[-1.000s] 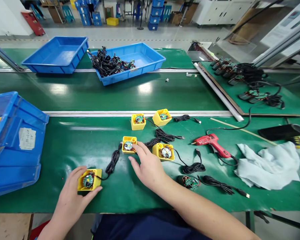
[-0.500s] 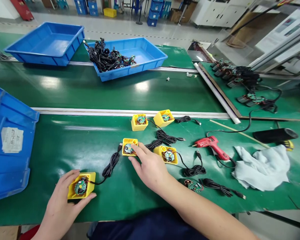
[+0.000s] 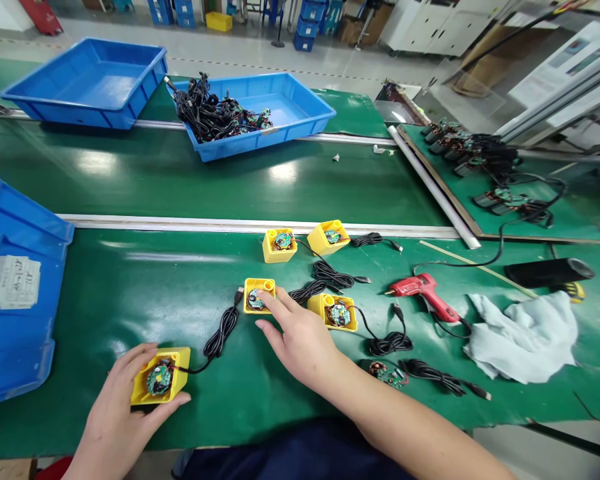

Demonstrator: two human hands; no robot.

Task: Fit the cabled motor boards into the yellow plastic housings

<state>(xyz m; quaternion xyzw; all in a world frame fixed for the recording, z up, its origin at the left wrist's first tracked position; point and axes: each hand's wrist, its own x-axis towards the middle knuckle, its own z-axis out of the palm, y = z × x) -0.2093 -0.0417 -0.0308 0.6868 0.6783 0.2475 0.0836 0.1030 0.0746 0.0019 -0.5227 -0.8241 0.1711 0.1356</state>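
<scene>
Your left hand (image 3: 120, 417) grips yellow housing (image 3: 180, 373) with circuit board (image 3: 159, 378), lower left — right hand (image 3: 300, 350) open, fingertips (image 3: 275, 297) on second housing (image 3: 250, 287), just left of center.

A yellow plastic box (image 3: 179, 372) holding a round circuit board (image 3: 159, 378), a black cable (image 3: 221, 339) trailing from it, sits tilted in the left hand (image 3: 115, 427); a matching box (image 3: 260, 285) lies flat, touched by the right hand (image 3: 300, 343).
</scene>
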